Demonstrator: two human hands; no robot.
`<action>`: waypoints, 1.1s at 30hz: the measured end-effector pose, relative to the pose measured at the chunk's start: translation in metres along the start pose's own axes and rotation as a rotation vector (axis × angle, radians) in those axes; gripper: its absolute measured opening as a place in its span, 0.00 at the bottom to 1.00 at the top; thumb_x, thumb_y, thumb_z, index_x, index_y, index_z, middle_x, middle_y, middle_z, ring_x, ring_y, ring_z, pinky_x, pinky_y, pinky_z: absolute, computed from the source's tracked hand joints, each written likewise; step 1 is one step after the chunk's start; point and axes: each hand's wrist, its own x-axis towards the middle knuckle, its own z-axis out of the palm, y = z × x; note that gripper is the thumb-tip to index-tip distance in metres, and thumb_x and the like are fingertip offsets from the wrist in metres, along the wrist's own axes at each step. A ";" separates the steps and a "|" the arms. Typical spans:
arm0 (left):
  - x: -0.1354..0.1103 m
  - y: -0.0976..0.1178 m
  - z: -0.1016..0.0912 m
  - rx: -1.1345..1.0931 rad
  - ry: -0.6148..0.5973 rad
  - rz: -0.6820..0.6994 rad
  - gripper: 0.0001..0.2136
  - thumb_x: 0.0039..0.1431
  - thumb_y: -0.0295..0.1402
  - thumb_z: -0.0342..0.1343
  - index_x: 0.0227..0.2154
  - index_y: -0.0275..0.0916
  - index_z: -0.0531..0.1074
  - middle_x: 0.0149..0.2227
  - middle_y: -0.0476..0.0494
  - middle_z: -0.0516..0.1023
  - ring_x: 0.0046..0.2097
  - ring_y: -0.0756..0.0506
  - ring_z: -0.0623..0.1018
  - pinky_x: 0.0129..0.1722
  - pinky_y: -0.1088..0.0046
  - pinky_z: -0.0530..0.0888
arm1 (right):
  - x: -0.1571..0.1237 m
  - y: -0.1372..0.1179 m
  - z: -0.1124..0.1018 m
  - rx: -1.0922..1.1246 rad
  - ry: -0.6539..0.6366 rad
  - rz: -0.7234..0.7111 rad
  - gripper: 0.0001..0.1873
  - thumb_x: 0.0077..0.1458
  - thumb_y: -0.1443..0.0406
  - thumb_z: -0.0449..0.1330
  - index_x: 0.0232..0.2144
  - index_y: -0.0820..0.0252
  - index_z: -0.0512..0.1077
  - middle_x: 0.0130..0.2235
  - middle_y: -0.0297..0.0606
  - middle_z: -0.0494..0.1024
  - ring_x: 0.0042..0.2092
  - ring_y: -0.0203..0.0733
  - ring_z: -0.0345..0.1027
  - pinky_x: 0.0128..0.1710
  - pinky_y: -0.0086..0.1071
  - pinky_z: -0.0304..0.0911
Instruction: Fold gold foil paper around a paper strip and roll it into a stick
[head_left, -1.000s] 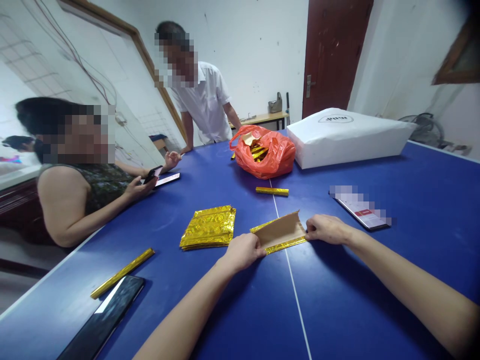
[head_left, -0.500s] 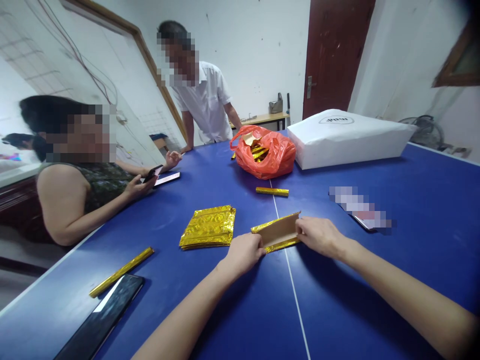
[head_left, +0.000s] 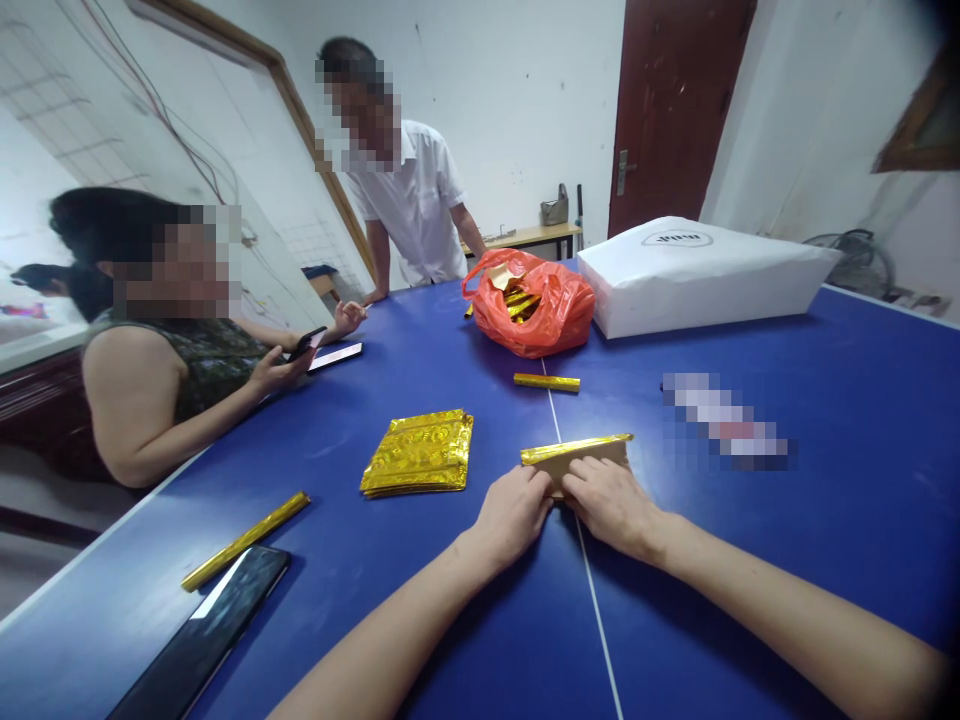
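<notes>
My left hand (head_left: 514,515) and my right hand (head_left: 611,505) sit close together on the blue table (head_left: 450,620), both pinching the near edge of a gold foil sheet (head_left: 577,455) with a brown paper back. The sheet is partly folded, and its gold far edge stands up. A stack of flat gold foil sheets (head_left: 420,453) lies just left of my left hand. One rolled gold stick (head_left: 546,382) lies beyond the sheet on the white centre line.
Another rolled gold stick (head_left: 244,541) and a dark phone (head_left: 202,635) lie at the near left. An orange plastic bag (head_left: 532,305) of gold rolls and a white paper bag (head_left: 697,270) stand at the back. A phone (head_left: 724,425) lies right. Two people are at the left edge.
My right hand has moved left along the sheet until it sits next to my left hand. The sheet has been folded narrower, its brown inside now mostly hidden.
</notes>
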 end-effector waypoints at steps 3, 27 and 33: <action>0.000 0.001 0.001 -0.014 -0.026 -0.006 0.06 0.58 0.30 0.47 0.31 0.37 0.68 0.35 0.43 0.71 0.38 0.46 0.70 0.37 0.72 0.67 | 0.001 -0.001 0.001 0.028 -0.017 0.017 0.08 0.55 0.67 0.50 0.31 0.60 0.69 0.35 0.40 0.73 0.38 0.43 0.65 0.35 0.34 0.55; 0.002 -0.006 -0.003 -0.047 -0.136 -0.281 0.12 0.57 0.40 0.49 0.32 0.36 0.71 0.35 0.39 0.75 0.38 0.42 0.74 0.36 0.71 0.68 | 0.002 0.058 -0.030 0.215 -0.356 0.174 0.09 0.46 0.60 0.56 0.27 0.56 0.74 0.29 0.35 0.76 0.33 0.41 0.68 0.27 0.29 0.54; 0.003 -0.005 -0.003 -0.053 -0.123 -0.254 0.10 0.57 0.39 0.50 0.33 0.36 0.69 0.34 0.41 0.74 0.38 0.42 0.74 0.35 0.71 0.68 | 0.000 0.067 -0.031 0.242 -0.374 0.165 0.08 0.46 0.61 0.55 0.26 0.55 0.74 0.28 0.33 0.76 0.31 0.39 0.68 0.27 0.29 0.54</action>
